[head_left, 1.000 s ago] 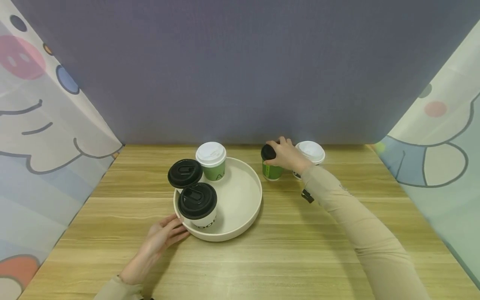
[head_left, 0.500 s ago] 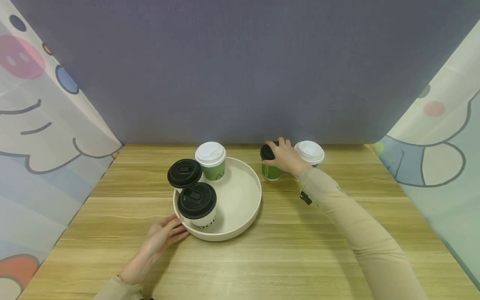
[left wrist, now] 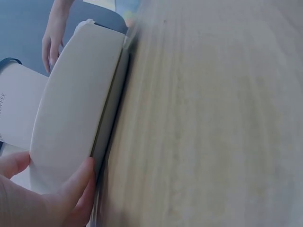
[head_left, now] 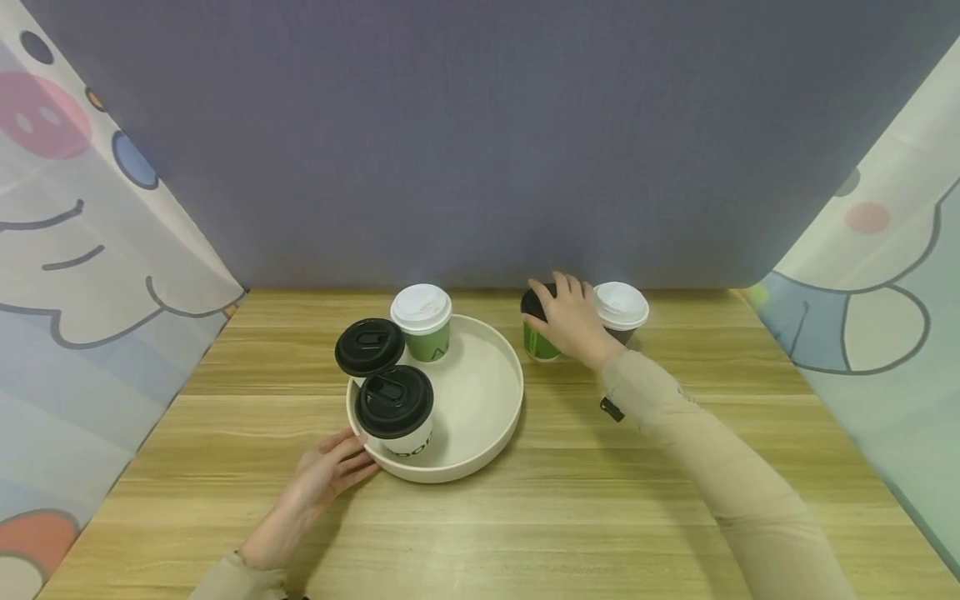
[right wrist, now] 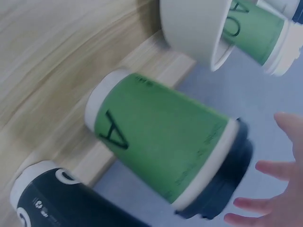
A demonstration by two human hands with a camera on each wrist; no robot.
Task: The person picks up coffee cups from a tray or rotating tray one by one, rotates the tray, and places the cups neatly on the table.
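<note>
My left hand (head_left: 318,479) holds the near left side of a round off-white tray (head_left: 483,400). In the left wrist view its thumb is at the rim and its fingers (left wrist: 80,179) are at the lower edge. My right hand (head_left: 576,327) is over a green paper coffee cup (head_left: 542,343) with a black lid, upright on the table. The right wrist view shows the spread fingers (right wrist: 272,170) just apart from the black lid (right wrist: 220,179). In the tray stand a green cup with a white lid (head_left: 422,308) and a white cup (head_left: 408,442) with a black lid.
Another black-lidded cup (head_left: 370,346) stands at the tray's left side, partly hidden. A dark cup with a white lid (head_left: 621,307) is right of my right hand. A grey panel (head_left: 480,150) borders the wooden table (head_left: 570,500) at the back; printed curtains hang on both sides.
My right hand has let go of the black-lidded green cup; its fingers have spread and come off the lid. The cup stays in place. My left hand and the tray have not moved.
</note>
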